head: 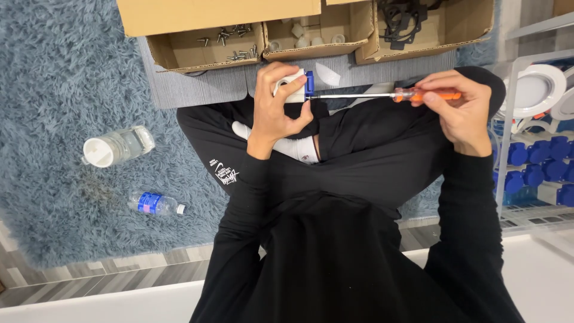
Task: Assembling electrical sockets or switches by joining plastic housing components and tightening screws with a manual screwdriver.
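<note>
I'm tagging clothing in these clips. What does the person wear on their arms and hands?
Both arms are covered by long black sleeves, plain and without markings, that end at the wrists. The left hand and the right hand are bare: no gloves, and no rings, watch or bracelets show. The sleeves match the black top.

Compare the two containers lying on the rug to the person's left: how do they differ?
The clear jar is wide and squat with a broad white lid; the plastic bottle is slim with a small white cap. The bottle carries a blue label; the jar shows none. The jar lies farther from the person's body, the bottle nearer. Both lie on their sides on the blue shaggy rug.
</note>
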